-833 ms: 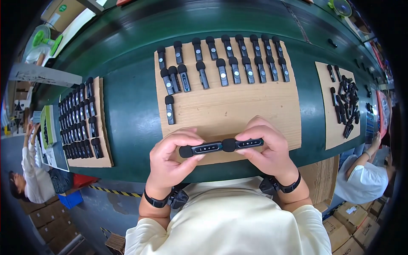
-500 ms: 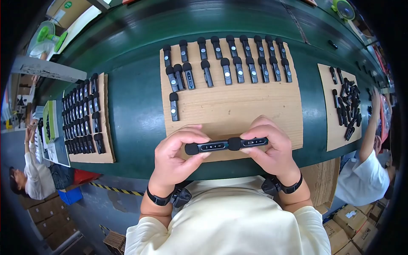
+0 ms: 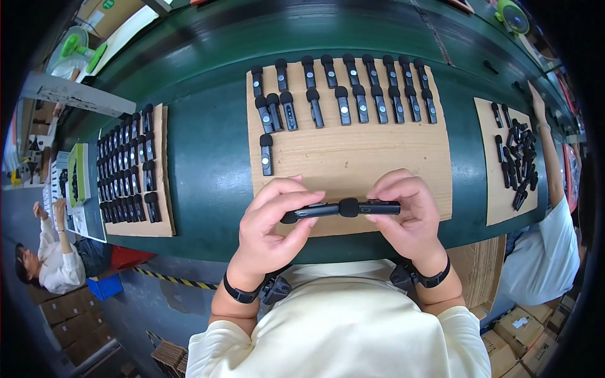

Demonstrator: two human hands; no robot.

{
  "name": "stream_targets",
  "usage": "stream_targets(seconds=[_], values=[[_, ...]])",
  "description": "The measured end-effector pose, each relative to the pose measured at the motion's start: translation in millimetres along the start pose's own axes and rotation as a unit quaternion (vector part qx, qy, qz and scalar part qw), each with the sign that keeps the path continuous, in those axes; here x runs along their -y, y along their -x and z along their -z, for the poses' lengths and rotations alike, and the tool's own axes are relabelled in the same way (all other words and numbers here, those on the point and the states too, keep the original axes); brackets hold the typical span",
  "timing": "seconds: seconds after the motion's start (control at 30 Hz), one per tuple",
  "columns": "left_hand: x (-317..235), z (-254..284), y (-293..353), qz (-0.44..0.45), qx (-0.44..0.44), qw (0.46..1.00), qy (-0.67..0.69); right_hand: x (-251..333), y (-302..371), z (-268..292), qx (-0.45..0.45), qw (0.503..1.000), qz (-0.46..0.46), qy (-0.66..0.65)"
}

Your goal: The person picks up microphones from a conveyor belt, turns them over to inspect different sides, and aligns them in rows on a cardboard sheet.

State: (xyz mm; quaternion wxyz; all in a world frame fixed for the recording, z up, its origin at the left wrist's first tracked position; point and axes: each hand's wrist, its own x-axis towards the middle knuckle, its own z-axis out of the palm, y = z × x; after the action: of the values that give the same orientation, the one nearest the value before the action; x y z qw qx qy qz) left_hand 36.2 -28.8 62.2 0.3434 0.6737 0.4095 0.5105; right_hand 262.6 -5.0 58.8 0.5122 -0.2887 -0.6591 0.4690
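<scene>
My left hand [image 3: 270, 222] pinches a small black clip-on microphone [image 3: 318, 211] between thumb and fingers, its foam cap partly hidden by the hand. A second clip-on microphone [image 3: 380, 208] is gripped the same way by my right hand [image 3: 413, 214]; its round foam cap [image 3: 348, 207] meets the end of the first. Both lie sideways in one line, narrow sides toward me, each showing a small port. They are held above the near edge of a cardboard sheet [image 3: 359, 164]. On that sheet similar microphones [image 3: 343, 106] stand in two rows, with a single microphone [image 3: 266, 155] below at the left.
A green table [image 3: 205, 164] carries a left cardboard sheet with tight rows of microphones [image 3: 129, 151] and a right one with a loose pile [image 3: 520, 151]. One co-worker [image 3: 53, 264] sits at the left; another's arm [image 3: 551, 151] reaches across at the right. Cartons [image 3: 520, 321] stand below.
Both microphones have been rolled in my fingers, from their button faces to their narrow port sides. The right co-worker's arm has stretched farther over the table; the left co-worker's hands have shifted.
</scene>
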Motion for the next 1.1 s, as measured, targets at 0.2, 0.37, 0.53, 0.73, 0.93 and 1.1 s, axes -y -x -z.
stream_targets(seconds=[0.2, 0.37, 0.53, 0.73, 0.93, 1.1], values=[[8, -2, -3, -0.026, 0.015, 0.999, -0.013, 0, 1, 3, -0.045, 0.998, 0.000, -0.047], [14, -9, 1, 0.016, -0.029, 0.998, 0.053, 0, -6, 10, 0.017, 0.994, 0.038, 0.098], [14, -12, 0, 0.010, -0.034, 0.998, 0.051, -4, -16, -4, 0.079, 0.968, 0.093, 0.218], [10, -12, -7, -0.034, 0.004, 0.999, -0.029, -7, -22, -14, 0.075, 0.970, 0.103, 0.206], [15, -6, -8, -0.052, -0.010, 0.993, -0.101, -13, -26, -13, 0.091, 0.964, 0.096, 0.233], [18, 0, -17, -0.083, -0.023, 0.964, -0.251, -19, -34, -11, 0.074, 0.950, 0.087, 0.291]])
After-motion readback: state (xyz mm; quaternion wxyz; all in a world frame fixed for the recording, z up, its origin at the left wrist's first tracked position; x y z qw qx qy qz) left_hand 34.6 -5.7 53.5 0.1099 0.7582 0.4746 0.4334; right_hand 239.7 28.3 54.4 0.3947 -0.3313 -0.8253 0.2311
